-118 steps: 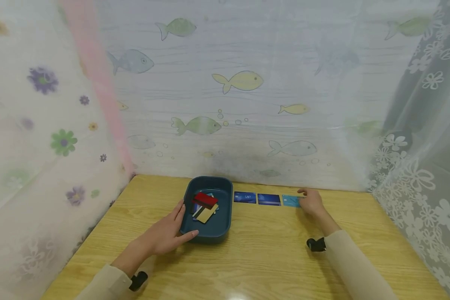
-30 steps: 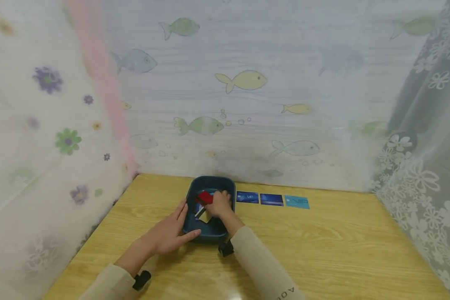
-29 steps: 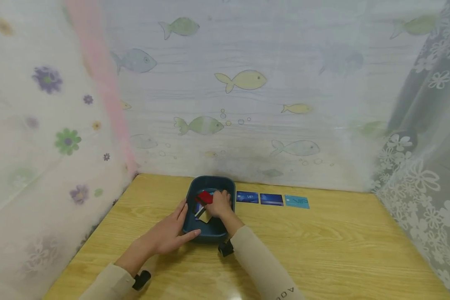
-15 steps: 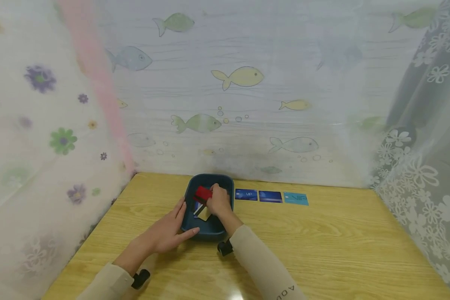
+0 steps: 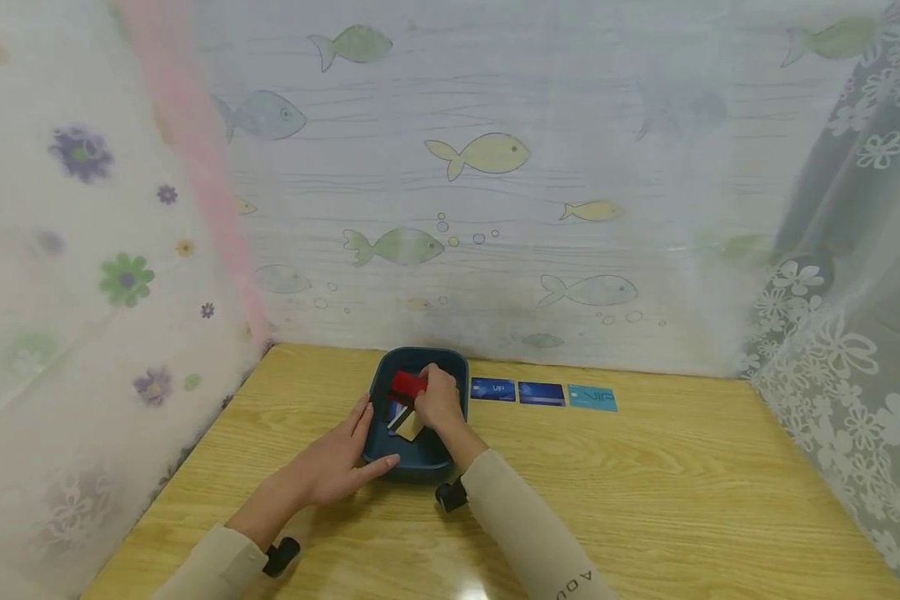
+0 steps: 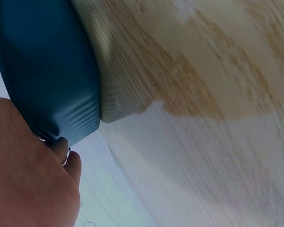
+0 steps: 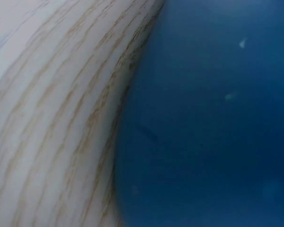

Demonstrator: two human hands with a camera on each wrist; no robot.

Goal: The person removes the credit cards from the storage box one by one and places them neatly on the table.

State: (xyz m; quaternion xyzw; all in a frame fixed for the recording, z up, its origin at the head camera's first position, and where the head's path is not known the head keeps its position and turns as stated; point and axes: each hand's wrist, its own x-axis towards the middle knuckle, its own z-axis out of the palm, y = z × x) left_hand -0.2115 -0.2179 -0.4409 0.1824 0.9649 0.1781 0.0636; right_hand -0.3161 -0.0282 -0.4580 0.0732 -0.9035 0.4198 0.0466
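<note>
A fish-printed curtain (image 5: 480,100) backs a wood-grain table (image 5: 682,483); on it a blue bin (image 5: 420,457) surrounds the right fingers. The left hand (image 5: 318,467) rests fairly straight-fingered along its wall, thumb spread. The right hand (image 5: 441,404), nearer the cards inside, curls its fingers at the right end of a red card (image 5: 405,384), which lies leftward, long axis sideways. Below-left sits a gold card (image 5: 408,427); rightward, outside, three cards (image 5: 542,394). Fingertips are hidden, so I cannot tell whether they pinch; the right-wrist view is blurred blue.
</note>
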